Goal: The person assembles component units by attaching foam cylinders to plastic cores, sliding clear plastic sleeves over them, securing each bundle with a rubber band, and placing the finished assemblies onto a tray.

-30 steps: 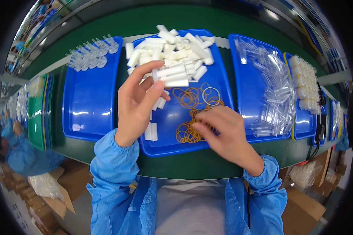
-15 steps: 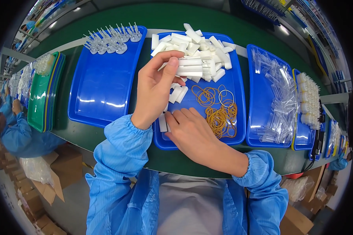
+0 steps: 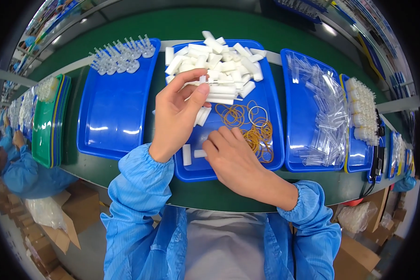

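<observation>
My left hand (image 3: pixel 173 114) is raised over the middle blue tray (image 3: pixel 269 100). Its thumb and fingers are closed on several white foam blocks (image 3: pixel 221 95), stacked with their ends pointing right. Lower down in the same tray, my right hand (image 3: pixel 238 161) has its fingers curled, its thumb side on a short white foam block (image 3: pixel 199 153); the inner end of that block is hidden. Another white block (image 3: pixel 186 155) lies just left of it. Beyond my left hand rises a heap of white foam blocks (image 3: pixel 224 57). Brown rubber bands (image 3: pixel 260 135) lie right of my right hand.
The left blue tray (image 3: pixel 109 109) has clear stemmed plastic parts (image 3: pixel 122 58) at its far end. Clear tubes (image 3: pixel 329 116) fill much of the right tray (image 3: pixel 297 126). Whitish parts (image 3: pixel 363 112) stand farther right. A stack of green trays (image 3: pixel 44 126) and a co-worker's blue sleeve (image 3: pixel 23 161) are left.
The whole view has shifted a little. My right hand has drawn to the right, with one white block now lying sideways at its fingers. My left hand still holds its foam blocks.
</observation>
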Available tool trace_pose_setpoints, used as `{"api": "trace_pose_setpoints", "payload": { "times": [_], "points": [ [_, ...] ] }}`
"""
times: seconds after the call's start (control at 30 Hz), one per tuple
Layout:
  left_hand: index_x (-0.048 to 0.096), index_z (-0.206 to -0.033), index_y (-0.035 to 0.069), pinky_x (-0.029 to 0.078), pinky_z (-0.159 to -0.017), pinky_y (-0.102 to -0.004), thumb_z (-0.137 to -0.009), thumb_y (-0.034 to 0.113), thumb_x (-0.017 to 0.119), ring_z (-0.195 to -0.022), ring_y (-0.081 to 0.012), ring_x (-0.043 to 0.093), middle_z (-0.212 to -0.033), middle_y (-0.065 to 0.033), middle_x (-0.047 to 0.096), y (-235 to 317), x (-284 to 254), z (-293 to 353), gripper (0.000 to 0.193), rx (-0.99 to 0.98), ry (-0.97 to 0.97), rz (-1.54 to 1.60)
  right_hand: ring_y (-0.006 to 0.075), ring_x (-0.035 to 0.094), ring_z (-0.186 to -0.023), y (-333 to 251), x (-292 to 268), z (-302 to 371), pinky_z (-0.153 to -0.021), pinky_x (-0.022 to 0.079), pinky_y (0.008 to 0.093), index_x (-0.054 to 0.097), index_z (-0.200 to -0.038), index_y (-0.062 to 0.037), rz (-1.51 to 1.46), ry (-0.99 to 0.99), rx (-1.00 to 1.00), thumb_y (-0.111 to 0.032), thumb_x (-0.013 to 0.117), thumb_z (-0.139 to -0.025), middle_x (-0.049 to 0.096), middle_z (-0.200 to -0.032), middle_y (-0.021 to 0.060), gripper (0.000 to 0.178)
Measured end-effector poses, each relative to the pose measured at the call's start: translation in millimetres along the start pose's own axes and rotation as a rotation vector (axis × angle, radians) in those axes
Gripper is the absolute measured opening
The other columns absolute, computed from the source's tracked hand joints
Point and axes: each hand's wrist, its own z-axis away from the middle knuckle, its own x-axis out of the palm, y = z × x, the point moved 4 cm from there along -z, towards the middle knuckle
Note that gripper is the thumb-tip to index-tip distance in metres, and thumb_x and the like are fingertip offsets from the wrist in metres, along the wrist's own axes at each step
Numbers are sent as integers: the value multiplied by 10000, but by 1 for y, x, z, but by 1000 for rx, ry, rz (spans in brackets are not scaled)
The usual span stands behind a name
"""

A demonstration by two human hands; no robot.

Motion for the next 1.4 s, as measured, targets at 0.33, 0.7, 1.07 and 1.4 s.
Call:
{"api": "trace_pose_setpoints", "payload": {
  "times": [0.33, 0.7, 1.07, 1.4],
  "points": [
    [532, -1331, -29, 530, -738, -276, -988, 72, 596, -934, -139, 622, -1174, -134, 640, 0, 20, 15, 364, -131, -212, -53, 205, 622, -858, 56, -77, 50, -760, 480, 323, 673, -1053, -3, -388, 374, 184, -5, 681, -850, 649, -904, 92, 203],
    [526, -1308, -28, 544, -810, -312, -993, 100, 606, -1018, -184, 640, -1204, -157, 632, -10, 28, 21, 349, -106, -307, -88, 84, 618, -893, 108, -51, 79, -798, 496, 233, 684, -1113, 23, -1202, 490, 583, -50, 646, -970, 700, -979, 52, 165],
    [519, -1327, -30, 545, -896, -327, -933, 27, 680, -1058, -203, 652, -1232, -157, 621, -11, 31, 24, 429, -153, -333, -39, 90, 641, -907, 105, -49, 78, -803, 499, 246, 682, -1107, 3, -1216, 463, 577, -69, 670, -961, 718, -965, 65, 163],
    [546, -1298, -11, 545, -895, -310, -904, 27, 723, -1015, -182, 667, -1218, -135, 625, -14, 35, 26, 433, -168, -372, -14, 86, 651, -912, 100, -46, 77, -771, 481, 222, 669, -1084, 12, -1155, 465, 637, -78, 690, -949, 739, -972, 96, 164]
  ]
}}
